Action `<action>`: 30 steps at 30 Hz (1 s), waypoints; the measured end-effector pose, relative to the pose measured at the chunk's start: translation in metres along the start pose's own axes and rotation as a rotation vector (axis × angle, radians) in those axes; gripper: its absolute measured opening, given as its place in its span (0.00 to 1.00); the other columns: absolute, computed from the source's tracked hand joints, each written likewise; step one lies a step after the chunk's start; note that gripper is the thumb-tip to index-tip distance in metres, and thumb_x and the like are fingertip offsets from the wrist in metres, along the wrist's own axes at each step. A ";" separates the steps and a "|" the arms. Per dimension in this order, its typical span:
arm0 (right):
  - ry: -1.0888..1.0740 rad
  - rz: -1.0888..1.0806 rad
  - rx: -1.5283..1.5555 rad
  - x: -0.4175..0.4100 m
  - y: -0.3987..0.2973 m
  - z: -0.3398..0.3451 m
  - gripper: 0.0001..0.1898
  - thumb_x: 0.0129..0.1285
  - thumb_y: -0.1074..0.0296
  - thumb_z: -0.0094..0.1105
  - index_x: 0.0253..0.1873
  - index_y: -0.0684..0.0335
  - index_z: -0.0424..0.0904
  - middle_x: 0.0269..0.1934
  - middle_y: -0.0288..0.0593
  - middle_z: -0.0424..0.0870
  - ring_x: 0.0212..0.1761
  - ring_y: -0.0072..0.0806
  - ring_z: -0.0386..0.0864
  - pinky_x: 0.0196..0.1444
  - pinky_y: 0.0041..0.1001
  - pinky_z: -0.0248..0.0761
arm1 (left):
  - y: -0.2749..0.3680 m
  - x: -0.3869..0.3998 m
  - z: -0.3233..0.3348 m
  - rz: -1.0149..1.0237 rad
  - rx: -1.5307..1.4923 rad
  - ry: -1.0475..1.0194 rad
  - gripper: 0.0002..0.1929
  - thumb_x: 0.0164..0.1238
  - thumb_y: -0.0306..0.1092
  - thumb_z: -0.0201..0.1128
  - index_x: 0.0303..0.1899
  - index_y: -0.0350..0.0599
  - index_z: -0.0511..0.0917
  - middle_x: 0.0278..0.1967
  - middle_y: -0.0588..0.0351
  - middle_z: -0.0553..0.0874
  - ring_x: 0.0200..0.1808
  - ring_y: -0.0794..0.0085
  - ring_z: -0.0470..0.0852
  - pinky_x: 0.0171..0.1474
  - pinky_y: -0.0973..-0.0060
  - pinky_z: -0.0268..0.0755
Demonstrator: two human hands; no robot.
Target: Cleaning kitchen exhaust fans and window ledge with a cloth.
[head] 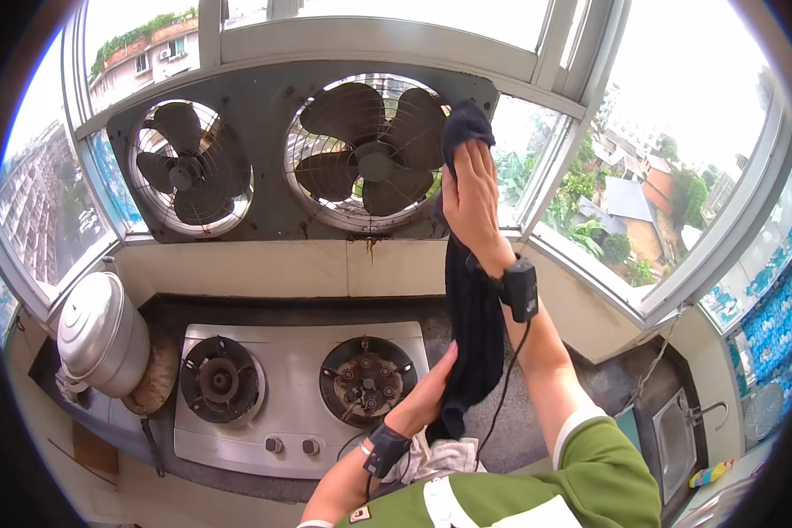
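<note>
My right hand (473, 198) lies with its fingers extended on a dark knitted cloth (473, 317), pressing its top against the right end of a grey metal fan panel (267, 152). The cloth hangs down in a long strip over the countertop. Lower down, my left hand (429, 389) holds the cloth's left side, with most of its fingers hidden behind the fabric. Two exhaust fans sit in the panel: a larger fan (374, 162) just left of my right hand, and a smaller fan (181, 175) farther left. Brown grime streaks the wall below the panel.
Below the fans is a steel two-burner gas stove (290, 396). A lidded aluminium pot (102, 336) stands at its left, beside a brown round pan or lid (158, 376). A pale rag (445, 455) lies near my body. At right are a sink (676, 442) and a yellow bottle (711, 474).
</note>
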State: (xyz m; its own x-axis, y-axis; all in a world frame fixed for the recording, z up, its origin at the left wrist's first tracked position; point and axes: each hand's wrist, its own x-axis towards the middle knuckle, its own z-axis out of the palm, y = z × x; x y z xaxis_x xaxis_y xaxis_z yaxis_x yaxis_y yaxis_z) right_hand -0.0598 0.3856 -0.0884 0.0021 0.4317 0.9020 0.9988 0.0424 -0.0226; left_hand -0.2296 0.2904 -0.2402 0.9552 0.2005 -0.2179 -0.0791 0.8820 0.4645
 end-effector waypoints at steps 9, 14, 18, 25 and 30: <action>-0.033 -0.199 -0.290 0.068 0.039 0.067 0.21 0.60 0.71 0.50 0.59 0.66 0.68 0.58 0.50 0.70 0.62 0.48 0.63 0.67 0.55 0.46 | 0.062 0.037 0.019 0.379 0.040 -0.086 0.24 0.76 0.48 0.42 0.62 0.41 0.67 0.55 0.56 0.78 0.53 0.73 0.79 0.58 0.75 0.70; 0.114 -0.145 -0.258 0.042 0.045 0.085 0.18 0.62 0.72 0.48 0.56 0.72 0.67 0.56 0.57 0.69 0.59 0.55 0.63 0.66 0.49 0.52 | 0.051 0.043 -0.003 0.347 -0.037 0.007 0.23 0.76 0.46 0.43 0.63 0.41 0.66 0.57 0.56 0.77 0.54 0.73 0.78 0.58 0.75 0.70; 0.095 0.001 -0.219 -0.006 0.057 0.104 0.17 0.63 0.73 0.46 0.54 0.77 0.66 0.55 0.64 0.67 0.59 0.59 0.62 0.63 0.49 0.54 | 0.044 0.030 -0.008 0.335 -0.028 0.037 0.23 0.76 0.46 0.43 0.63 0.41 0.66 0.57 0.56 0.77 0.55 0.73 0.78 0.58 0.75 0.69; -0.160 0.174 -0.239 -0.106 0.054 0.123 0.18 0.58 0.76 0.47 0.54 0.75 0.69 0.51 0.59 0.71 0.57 0.54 0.65 0.63 0.43 0.59 | -0.001 0.018 -0.040 0.153 -0.051 0.062 0.26 0.76 0.47 0.43 0.65 0.38 0.61 0.62 0.55 0.71 0.60 0.72 0.71 0.64 0.76 0.62; -0.429 0.014 0.023 -0.160 0.024 0.121 0.21 0.52 0.80 0.48 0.54 0.71 0.70 0.53 0.54 0.72 0.59 0.48 0.67 0.65 0.42 0.58 | -0.026 -0.003 -0.035 0.129 0.174 0.177 0.27 0.76 0.47 0.45 0.66 0.37 0.59 0.64 0.55 0.68 0.63 0.75 0.67 0.66 0.78 0.57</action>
State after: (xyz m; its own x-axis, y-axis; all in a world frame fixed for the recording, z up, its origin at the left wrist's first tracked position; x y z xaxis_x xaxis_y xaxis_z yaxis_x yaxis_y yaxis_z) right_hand -0.0418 0.4265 -0.2852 -0.0091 0.7675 0.6409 0.9975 0.0520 -0.0481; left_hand -0.2403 0.2820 -0.2814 0.8742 0.3917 -0.2869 -0.1325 0.7610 0.6350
